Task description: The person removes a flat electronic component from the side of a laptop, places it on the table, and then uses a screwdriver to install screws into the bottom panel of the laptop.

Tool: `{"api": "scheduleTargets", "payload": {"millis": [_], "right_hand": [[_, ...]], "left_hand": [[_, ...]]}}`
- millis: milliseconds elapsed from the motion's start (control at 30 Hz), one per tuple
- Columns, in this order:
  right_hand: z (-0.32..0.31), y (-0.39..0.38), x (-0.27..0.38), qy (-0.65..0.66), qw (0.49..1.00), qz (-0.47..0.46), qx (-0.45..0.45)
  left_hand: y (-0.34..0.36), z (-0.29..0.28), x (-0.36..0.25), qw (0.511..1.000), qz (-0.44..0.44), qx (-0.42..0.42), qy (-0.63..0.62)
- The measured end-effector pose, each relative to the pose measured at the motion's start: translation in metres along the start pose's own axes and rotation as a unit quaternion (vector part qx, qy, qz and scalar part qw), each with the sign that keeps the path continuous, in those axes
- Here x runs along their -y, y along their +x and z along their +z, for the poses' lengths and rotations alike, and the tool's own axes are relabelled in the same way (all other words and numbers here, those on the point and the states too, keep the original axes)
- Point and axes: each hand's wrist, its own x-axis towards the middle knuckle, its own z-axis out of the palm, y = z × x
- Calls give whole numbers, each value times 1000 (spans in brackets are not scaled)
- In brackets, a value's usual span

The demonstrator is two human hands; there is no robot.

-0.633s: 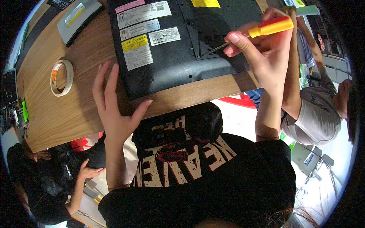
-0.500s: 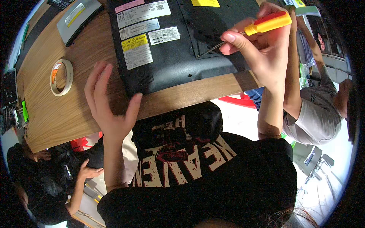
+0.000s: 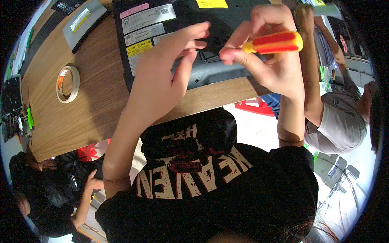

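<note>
A black laptop [image 3: 210,24] lies bottom side up at the table's edge, with white, pink and yellow labels on its base. My right hand [image 3: 275,60] is closed round a screwdriver [image 3: 279,42] with a red and yellow handle. The handle points right; the shaft and tip are hidden behind my thumb and fingers. Over the left part of the laptop's base is my left hand [image 3: 166,69], its fingers loosely bent and the thumb apart. Nothing shows between them, and part of the labels is covered by this hand.
On the wooden table [image 3: 97,93] a roll of tape [image 3: 67,84] lies to the left. A grey curved panel [image 3: 85,24] is behind it. One person [image 3: 340,117] in a grey shirt is at the right, another [image 3: 44,198] in black at the lower left.
My left hand has moved right and up from the table's edge to over the laptop. The screwdriver's shaft has come off the screw corner, its handle now lower and flatter.
</note>
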Motion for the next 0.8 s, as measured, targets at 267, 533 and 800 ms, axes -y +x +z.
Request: {"api": "scheduleTargets", "payload": {"millis": [267,533,800], "right_hand": [[1,21,20,-188,972,69,123],[3,34,24,-80,987,-133,-32],[4,37,6,-47,967,-245,-48]], "left_hand": [[19,-9,-6,985,-51,165,9],[27,-4,3,984,60,136,100],[23,-3,4,989,60,110,82]]}}
